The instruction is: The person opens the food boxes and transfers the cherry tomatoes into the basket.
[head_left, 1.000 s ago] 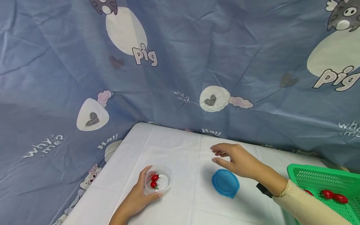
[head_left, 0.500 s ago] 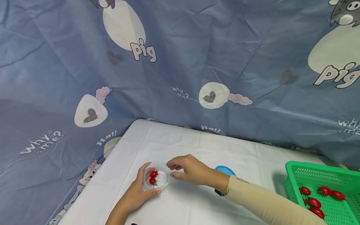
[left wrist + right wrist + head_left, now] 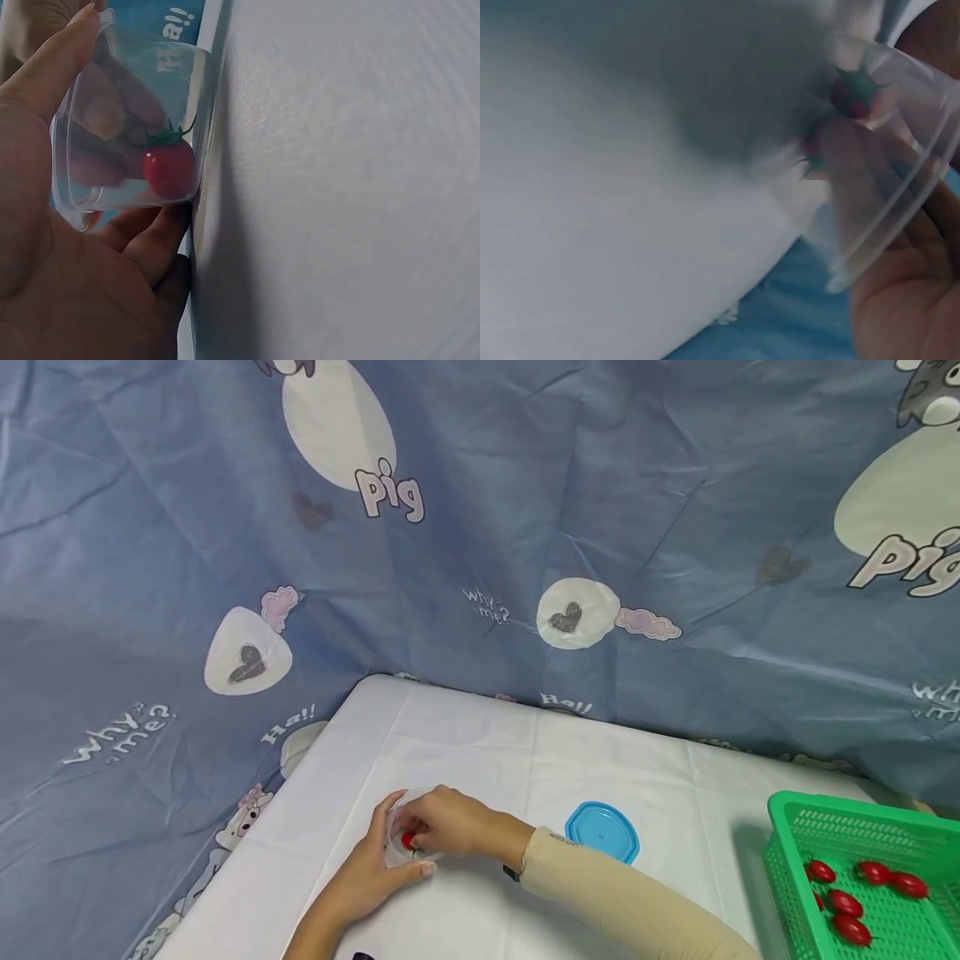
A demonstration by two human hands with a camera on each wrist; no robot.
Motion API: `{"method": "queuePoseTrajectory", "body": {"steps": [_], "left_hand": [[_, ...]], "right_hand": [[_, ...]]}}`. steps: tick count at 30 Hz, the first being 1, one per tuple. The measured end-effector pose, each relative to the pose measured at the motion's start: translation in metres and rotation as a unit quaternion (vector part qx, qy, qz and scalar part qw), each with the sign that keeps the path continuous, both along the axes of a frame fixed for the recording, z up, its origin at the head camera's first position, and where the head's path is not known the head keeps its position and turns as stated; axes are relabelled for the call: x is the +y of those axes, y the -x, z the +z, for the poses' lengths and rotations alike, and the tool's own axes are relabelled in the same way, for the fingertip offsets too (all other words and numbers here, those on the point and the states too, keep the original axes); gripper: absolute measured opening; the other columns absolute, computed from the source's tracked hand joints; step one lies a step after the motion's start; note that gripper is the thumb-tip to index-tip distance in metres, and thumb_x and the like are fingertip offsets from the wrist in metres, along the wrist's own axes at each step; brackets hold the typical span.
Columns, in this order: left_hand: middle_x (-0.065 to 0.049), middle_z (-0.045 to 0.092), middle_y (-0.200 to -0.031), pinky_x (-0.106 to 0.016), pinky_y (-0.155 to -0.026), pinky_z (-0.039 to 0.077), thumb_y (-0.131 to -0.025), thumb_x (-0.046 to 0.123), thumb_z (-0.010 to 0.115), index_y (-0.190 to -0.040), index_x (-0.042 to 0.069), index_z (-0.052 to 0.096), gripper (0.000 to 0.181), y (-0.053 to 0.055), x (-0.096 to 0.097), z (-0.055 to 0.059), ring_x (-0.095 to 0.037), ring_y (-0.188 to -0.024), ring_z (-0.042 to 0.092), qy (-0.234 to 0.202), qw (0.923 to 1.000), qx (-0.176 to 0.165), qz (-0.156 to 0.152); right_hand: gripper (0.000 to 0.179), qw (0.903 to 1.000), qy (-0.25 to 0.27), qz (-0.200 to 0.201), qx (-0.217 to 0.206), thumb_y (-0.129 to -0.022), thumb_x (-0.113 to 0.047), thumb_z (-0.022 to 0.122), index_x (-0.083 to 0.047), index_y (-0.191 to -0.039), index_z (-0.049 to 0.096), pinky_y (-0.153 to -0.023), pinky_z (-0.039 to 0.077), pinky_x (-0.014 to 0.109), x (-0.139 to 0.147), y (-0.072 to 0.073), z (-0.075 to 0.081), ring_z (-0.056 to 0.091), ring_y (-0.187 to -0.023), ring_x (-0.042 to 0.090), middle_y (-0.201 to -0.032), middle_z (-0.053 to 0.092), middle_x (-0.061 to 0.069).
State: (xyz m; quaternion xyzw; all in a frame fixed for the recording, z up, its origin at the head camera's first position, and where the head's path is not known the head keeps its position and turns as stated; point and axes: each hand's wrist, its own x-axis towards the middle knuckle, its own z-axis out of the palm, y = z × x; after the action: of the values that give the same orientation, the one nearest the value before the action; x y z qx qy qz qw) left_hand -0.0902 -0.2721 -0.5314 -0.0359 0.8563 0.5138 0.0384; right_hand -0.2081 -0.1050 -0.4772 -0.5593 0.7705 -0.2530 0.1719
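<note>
My left hand (image 3: 367,877) grips a small clear plastic cup (image 3: 396,857) from the side, thumb and fingers around its wall. Inside, a red cherry tomato (image 3: 169,169) with a green stem sits at the bottom in the left wrist view. My right hand (image 3: 457,822) reaches into the cup from the right, fingers bent down among the tomatoes. Through the plastic, the right wrist view shows two tomatoes close to the fingers, one of them an upper tomato (image 3: 855,94). Blur and the fingers hide whether one is pinched. The cup stands on the white-covered table (image 3: 465,743).
Right of the cup lies a blue lid (image 3: 603,833) on the table. A green slotted basket (image 3: 787,852) with several red tomatoes (image 3: 851,931) stands at the far right. A blue printed cloth (image 3: 465,568) hangs behind and to the left. A small dark object (image 3: 363,956) shows at the bottom edge.
My right hand has moved left from above the blue lid, past the cup's rim and down into the cup. My left hand keeps its grip on the cup.
</note>
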Motion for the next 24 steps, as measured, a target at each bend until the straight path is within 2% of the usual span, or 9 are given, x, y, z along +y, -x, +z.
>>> {"method": "queuePoseTrajectory", "body": {"steps": [4, 8, 11, 17, 21, 24], "left_hand": [[-0.012, 0.042, -0.162, -0.065, -0.113, 0.033, -0.085, 0.042, 0.088, -0.166, 0.032, 0.013, 0.111, 0.001, 0.000, 0.001, -0.037, -0.145, 0.042, -0.003, 1.0000, -0.001, 0.001], [-0.011, 0.041, -0.162, -0.063, -0.114, 0.033, -0.085, 0.041, 0.088, -0.166, 0.031, 0.012, 0.111, 0.001, 0.001, 0.001, -0.035, -0.146, 0.041, -0.005, 1.0000, -0.004, 0.001], [-0.010, 0.040, -0.163, -0.063, -0.114, 0.033, -0.086, 0.041, 0.087, -0.166, 0.030, 0.012, 0.111, 0.001, 0.001, 0.001, -0.034, -0.146, 0.041, -0.007, 1.0000, -0.003, 0.000], [-0.013, 0.039, -0.163, -0.064, -0.113, 0.034, -0.085, 0.043, 0.087, -0.166, 0.028, 0.013, 0.110, 0.001, 0.001, 0.000, -0.037, -0.146, 0.041, 0.004, 1.0000, -0.002, 0.002], [-0.016, 0.042, -0.160, -0.064, -0.111, 0.036, -0.084, 0.044, 0.088, -0.166, 0.027, 0.015, 0.111, 0.001, 0.002, 0.001, -0.038, -0.144, 0.043, 0.011, 0.9999, -0.005, 0.006], [-0.016, 0.044, -0.159, -0.063, -0.110, 0.037, -0.084, 0.044, 0.088, -0.166, 0.027, 0.014, 0.111, 0.002, 0.002, 0.001, -0.037, -0.142, 0.044, 0.015, 0.9999, -0.003, 0.005]], "right_hand": [[0.015, 0.9983, -0.054, 0.013, 0.020, -0.090, -0.005, 0.079, -0.013, -0.102, 0.078, -0.069, 0.045, 0.012, -0.010, -0.001, 0.000, 0.055, -0.072, -0.004, -0.083, 0.068, -0.013], [0.015, 0.9963, -0.080, 0.020, 0.025, -0.086, -0.001, 0.081, -0.015, -0.090, 0.078, -0.068, 0.043, 0.014, -0.018, 0.001, 0.000, 0.054, -0.070, 0.000, -0.077, 0.062, -0.014], [0.017, 0.9946, -0.100, 0.027, 0.001, -0.085, 0.002, 0.080, -0.014, -0.085, 0.076, -0.067, 0.044, 0.015, -0.022, 0.003, 0.002, 0.053, -0.069, 0.002, -0.076, 0.061, -0.014], [0.017, 0.9840, -0.149, 0.031, -0.093, -0.088, 0.002, 0.076, -0.014, -0.092, 0.075, -0.069, 0.049, 0.019, -0.024, 0.014, 0.003, 0.056, -0.074, 0.004, -0.083, 0.065, -0.012], [0.017, 0.9779, -0.147, 0.034, -0.144, -0.087, 0.002, 0.076, -0.015, -0.089, 0.073, -0.067, 0.050, 0.019, -0.023, 0.019, 0.003, 0.057, -0.072, 0.004, -0.081, 0.065, -0.010], [0.019, 0.9762, -0.141, 0.031, -0.162, -0.087, 0.002, 0.077, -0.016, -0.087, 0.073, -0.066, 0.051, 0.019, -0.022, 0.020, 0.004, 0.058, -0.071, 0.004, -0.079, 0.066, -0.010]]}}
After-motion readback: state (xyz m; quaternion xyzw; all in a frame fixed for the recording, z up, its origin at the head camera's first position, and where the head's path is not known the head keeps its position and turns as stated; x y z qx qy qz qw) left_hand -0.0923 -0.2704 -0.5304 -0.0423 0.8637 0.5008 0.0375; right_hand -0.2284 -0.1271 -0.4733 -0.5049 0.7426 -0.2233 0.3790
